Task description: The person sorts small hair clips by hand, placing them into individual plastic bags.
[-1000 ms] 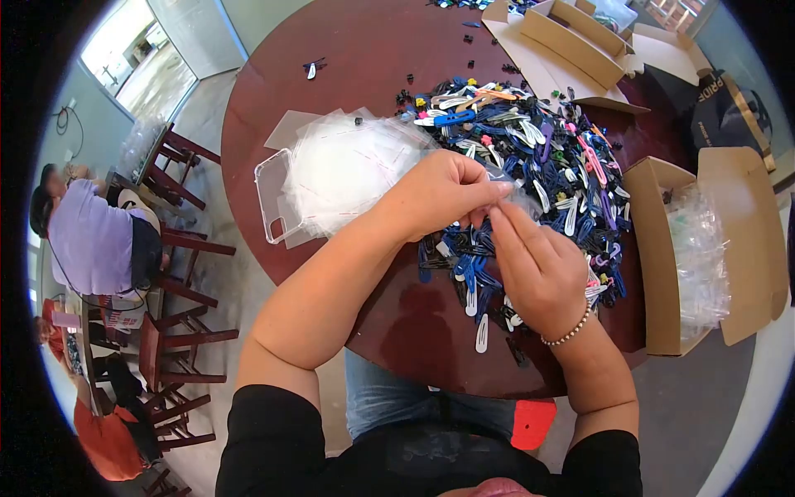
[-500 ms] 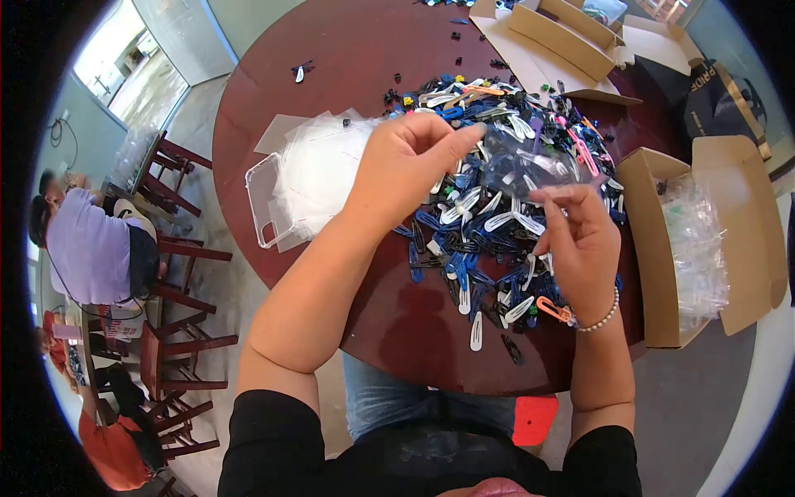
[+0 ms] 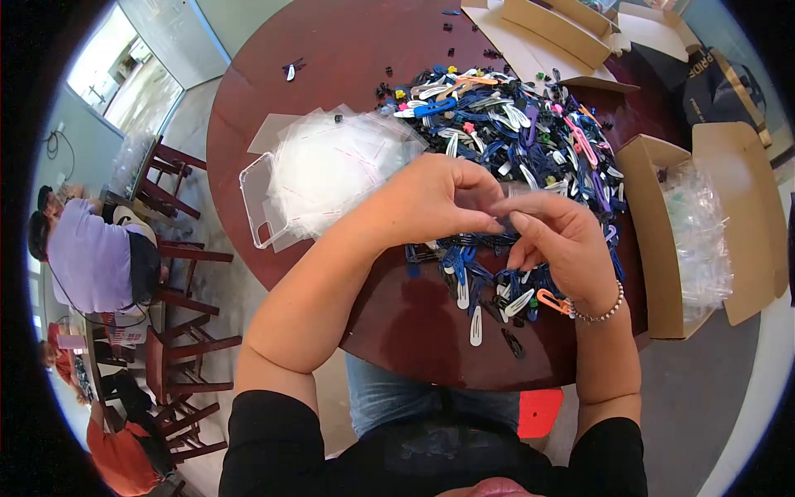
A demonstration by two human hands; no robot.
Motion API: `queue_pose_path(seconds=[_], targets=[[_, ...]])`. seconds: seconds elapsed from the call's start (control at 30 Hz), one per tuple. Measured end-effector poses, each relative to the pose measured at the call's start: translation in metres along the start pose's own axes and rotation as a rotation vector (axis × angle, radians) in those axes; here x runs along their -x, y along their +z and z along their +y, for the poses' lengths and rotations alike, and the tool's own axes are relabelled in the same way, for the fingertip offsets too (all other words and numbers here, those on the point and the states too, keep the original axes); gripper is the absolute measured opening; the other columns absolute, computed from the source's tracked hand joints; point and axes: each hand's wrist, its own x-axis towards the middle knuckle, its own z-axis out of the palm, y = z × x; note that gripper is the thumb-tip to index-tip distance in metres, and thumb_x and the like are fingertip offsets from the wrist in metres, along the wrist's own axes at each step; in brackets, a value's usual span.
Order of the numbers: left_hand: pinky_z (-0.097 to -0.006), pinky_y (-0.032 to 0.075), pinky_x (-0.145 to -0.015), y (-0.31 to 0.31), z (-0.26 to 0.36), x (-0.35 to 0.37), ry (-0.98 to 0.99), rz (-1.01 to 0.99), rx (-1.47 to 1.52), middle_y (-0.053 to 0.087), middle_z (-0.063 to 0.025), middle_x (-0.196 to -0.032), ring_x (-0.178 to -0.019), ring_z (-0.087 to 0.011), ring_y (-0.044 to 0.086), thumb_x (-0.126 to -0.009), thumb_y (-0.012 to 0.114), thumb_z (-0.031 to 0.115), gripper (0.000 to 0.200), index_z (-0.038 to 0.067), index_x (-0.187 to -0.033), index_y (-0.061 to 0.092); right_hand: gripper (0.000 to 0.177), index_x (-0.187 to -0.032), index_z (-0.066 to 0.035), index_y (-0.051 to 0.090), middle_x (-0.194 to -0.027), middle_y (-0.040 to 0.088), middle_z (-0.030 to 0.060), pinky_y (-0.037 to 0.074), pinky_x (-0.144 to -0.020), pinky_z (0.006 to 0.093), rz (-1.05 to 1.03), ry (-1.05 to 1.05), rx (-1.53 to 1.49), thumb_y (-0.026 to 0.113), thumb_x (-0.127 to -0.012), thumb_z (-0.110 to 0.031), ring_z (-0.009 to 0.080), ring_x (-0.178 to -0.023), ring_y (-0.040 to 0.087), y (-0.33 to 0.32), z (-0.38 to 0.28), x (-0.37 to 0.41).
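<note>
My left hand (image 3: pixel 447 199) and my right hand (image 3: pixel 559 240) meet over a heap of hair clips (image 3: pixel 497 116). Between their pinched fingertips is a small clear plastic bag (image 3: pixel 517 190), mostly hidden by the fingers. Blue, white and black snap clips make up most of the heap, with some pink, orange and purple ones. Left of the heap lies a spread stack of clear plastic bags (image 3: pixel 331 166). A clear phone case (image 3: pixel 255 203) rests at the edge of that stack. An orange clip (image 3: pixel 553 302) lies by my right wrist.
At the right stands an open cardboard box (image 3: pixel 654 248) with filled plastic bags (image 3: pixel 697 248) inside. Another cardboard box (image 3: pixel 551 33) is at the table's far side, near a black bag (image 3: pixel 704 91). Wooden stools (image 3: pixel 186 356) and seated people (image 3: pixel 99 248) are at the left.
Both hands have come together, my left moving right and down. The bag, stretched out between them before, is now bunched among the fingers. The view has shifted slightly.
</note>
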Motion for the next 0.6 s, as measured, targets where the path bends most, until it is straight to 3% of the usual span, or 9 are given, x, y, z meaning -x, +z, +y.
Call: queue_pose_path(seconds=[0.17,0.27,0.33,0.37,0.43,0.53,0.6], targets=[[-0.0264,0.051,-0.082,-0.003,0.000,0.000,-0.041,-0.141,-0.029,0.071,-0.0055,-0.096,-0.089,-0.0106,0.064,-0.077,0.078,0.009,0.040,0.000,-0.113,0.066,0.023,-0.117,-0.002,0.062,-0.098,0.069,0.0058,0.050,-0.055,0.0169,-0.015,0.033,0.031,0.054,-0.097,-0.010,0.0072,-0.065,0.065,0.000,0.009,-0.001],[-0.0279,0.051,-0.085,-0.007,-0.001,0.001,0.029,-0.180,-0.074,0.070,-0.0078,-0.102,-0.094,-0.0127,0.064,-0.075,0.078,0.009,0.046,-0.001,-0.118,0.064,0.027,-0.118,0.001,0.061,-0.086,0.067,0.0033,0.051,-0.056,0.0211,-0.006,-0.051,0.182,0.059,-0.095,-0.012,0.0102,-0.062,0.064,0.007,-0.001,0.006],[-0.0283,0.051,-0.085,-0.008,0.007,0.003,0.054,-0.212,-0.100,0.070,-0.0084,-0.105,-0.096,-0.0134,0.064,-0.075,0.078,0.008,0.048,-0.001,-0.119,0.063,0.038,-0.130,-0.001,0.055,-0.102,0.069,0.0089,0.053,-0.064,0.0222,-0.215,-0.192,0.382,0.060,-0.092,-0.006,0.0132,-0.071,0.067,0.005,0.000,0.010],[-0.0288,0.051,-0.086,-0.008,0.009,0.004,0.078,-0.245,-0.126,0.070,-0.0090,-0.107,-0.098,-0.0141,0.064,-0.074,0.078,0.008,0.050,-0.001,-0.120,0.062,0.038,-0.130,-0.001,0.055,-0.102,0.069,0.0089,0.053,-0.064,0.0222,-0.211,-0.190,0.382,0.060,-0.092,-0.006,0.0132,-0.071,0.067,0.006,0.000,0.010],[-0.0294,0.051,-0.087,-0.007,0.007,0.004,0.148,-0.276,-0.156,0.070,-0.0094,-0.108,-0.098,-0.0142,0.064,-0.072,0.077,0.008,0.055,0.000,-0.123,0.060,0.048,-0.132,0.001,0.053,-0.102,0.068,0.0124,0.054,-0.067,0.0248,-0.306,-0.436,0.616,0.066,-0.086,-0.004,0.0177,-0.079,0.068,0.009,-0.001,0.011],[-0.0290,0.050,-0.087,-0.005,0.016,0.004,-0.030,-0.424,-0.072,0.069,-0.0078,-0.107,-0.097,-0.0127,0.063,-0.073,0.078,0.007,0.057,-0.001,-0.125,0.058,0.052,-0.133,0.000,0.052,-0.113,0.064,0.0150,0.056,-0.070,0.0272,-0.333,-0.428,0.589,0.069,-0.084,-0.005,0.0203,-0.089,0.067,0.012,-0.001,0.011],[-0.0286,0.050,-0.088,-0.005,0.013,0.005,-0.034,-0.425,0.035,0.069,-0.0071,-0.106,-0.098,-0.0126,0.063,-0.074,0.078,0.005,0.057,-0.001,-0.126,0.057,0.051,-0.130,0.000,0.053,-0.123,0.058,0.0169,0.058,-0.073,0.0299,-0.373,-0.394,0.589,0.071,-0.083,-0.006,0.0226,-0.096,0.066,0.010,-0.002,0.012]])
